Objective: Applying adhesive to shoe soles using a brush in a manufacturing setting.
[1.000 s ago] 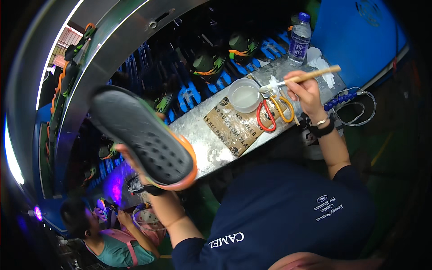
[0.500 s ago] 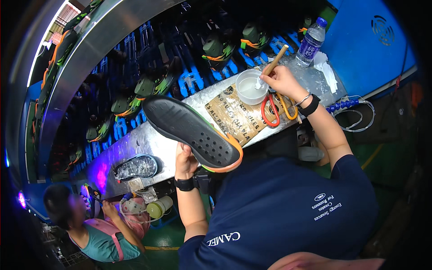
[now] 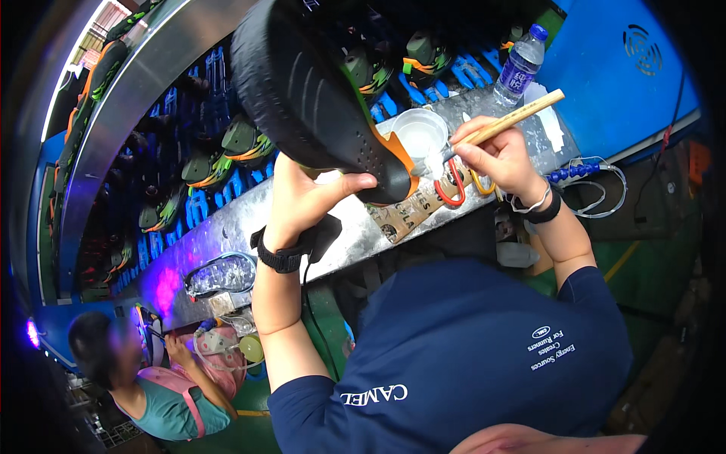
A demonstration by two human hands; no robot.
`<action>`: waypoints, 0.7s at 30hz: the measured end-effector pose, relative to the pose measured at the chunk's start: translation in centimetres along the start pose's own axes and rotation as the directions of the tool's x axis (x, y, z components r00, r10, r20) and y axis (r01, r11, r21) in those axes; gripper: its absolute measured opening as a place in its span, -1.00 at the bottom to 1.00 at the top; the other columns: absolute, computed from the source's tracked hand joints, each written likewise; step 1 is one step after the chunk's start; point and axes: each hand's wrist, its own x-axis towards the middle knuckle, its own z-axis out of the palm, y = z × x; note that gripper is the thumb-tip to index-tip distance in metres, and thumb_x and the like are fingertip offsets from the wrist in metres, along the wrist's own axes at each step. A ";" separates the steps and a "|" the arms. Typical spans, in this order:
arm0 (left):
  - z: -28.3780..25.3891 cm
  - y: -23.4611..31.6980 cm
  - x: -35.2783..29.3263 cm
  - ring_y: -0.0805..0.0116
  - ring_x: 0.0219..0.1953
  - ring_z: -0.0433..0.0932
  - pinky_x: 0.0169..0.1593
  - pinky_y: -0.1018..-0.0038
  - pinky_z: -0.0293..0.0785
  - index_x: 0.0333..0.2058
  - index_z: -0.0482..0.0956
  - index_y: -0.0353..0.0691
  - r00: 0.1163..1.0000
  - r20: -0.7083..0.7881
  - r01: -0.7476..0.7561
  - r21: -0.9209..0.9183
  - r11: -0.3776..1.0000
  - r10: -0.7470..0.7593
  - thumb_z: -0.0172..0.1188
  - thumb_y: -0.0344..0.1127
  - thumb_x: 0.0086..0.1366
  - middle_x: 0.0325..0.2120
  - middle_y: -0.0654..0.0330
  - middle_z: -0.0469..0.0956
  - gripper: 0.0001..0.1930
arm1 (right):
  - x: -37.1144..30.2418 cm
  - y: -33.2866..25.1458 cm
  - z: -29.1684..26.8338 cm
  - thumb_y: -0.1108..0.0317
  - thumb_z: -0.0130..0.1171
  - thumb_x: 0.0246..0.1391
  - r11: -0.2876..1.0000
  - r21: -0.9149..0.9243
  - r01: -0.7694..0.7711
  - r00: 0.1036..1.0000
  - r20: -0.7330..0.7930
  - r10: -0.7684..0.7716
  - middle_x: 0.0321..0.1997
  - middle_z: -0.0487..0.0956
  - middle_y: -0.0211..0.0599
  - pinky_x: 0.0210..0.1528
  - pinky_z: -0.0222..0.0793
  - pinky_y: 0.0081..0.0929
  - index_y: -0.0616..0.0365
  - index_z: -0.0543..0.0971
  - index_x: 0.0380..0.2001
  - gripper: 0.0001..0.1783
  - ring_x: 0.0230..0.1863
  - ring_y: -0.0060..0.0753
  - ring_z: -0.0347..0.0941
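Note:
My left hand (image 3: 299,200) grips a black shoe sole (image 3: 325,98) with an orange and green rim, its thumb pressed on the hollow inner face. The sole is raised and tilted above the bench, partly hiding the machine behind. In my right hand (image 3: 499,159) is a brush (image 3: 522,115) with a wooden handle, held in a pinch. White bristles reach the orange heel edge of the sole; whether they touch it I cannot tell. Just behind them stands a clear plastic cup (image 3: 420,132) of whitish liquid. Scissors with red handles (image 3: 456,185) lie beneath my right hand.
Printed brown cardboard (image 3: 408,218) lies on the metal bench (image 3: 340,250). A water bottle (image 3: 522,66) and white tissue (image 3: 556,129) are at the far right. Another sole (image 3: 221,275) rests further left. Shoes (image 3: 246,142) line blue racks behind. A co-worker (image 3: 162,393) sits at lower left.
My left hand has raised the sole and turned it, bringing its heel toward the brush. My right hand has drawn the brush out of the cup and moved slightly right and nearer.

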 end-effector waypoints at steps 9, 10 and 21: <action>1.0 2.0 0.5 0.39 -0.27 0.49 -0.15 0.47 0.40 -0.24 0.37 -0.35 0.992 0.067 0.101 0.052 0.994 -0.104 0.36 -0.49 -0.24 -0.38 0.15 0.52 -0.50 | 0.4 0.0 0.5 0.63 0.06 -0.12 0.944 -0.223 0.245 0.969 0.073 -0.235 -0.43 0.46 -0.28 -0.38 0.28 -0.71 0.33 0.44 -0.37 -0.84 -0.41 -0.59 0.37; 1.2 2.0 0.5 0.39 -0.28 0.49 -0.15 0.48 0.40 -0.24 0.37 -0.35 0.993 0.054 0.107 0.047 0.993 -0.109 0.36 -0.50 -0.24 -0.38 0.15 0.52 -0.50 | 0.5 0.0 0.5 0.64 0.06 -0.13 0.928 -0.228 0.295 0.956 0.074 -0.285 -0.43 0.46 -0.26 -0.38 0.27 -0.70 0.34 0.44 -0.38 -0.84 -0.41 -0.58 0.37; 1.1 3.3 0.5 0.42 -0.31 0.50 -0.21 0.51 0.42 -0.35 0.47 -0.36 0.998 0.060 0.025 0.186 0.982 -0.037 0.37 -0.47 -0.22 -0.36 0.15 0.52 -0.62 | -1.0 0.2 0.5 0.62 0.07 -0.13 0.955 -0.210 0.207 0.977 -0.001 -0.212 -0.44 0.46 -0.31 -0.43 0.25 -0.72 0.33 0.46 -0.42 -0.88 -0.45 -0.65 0.35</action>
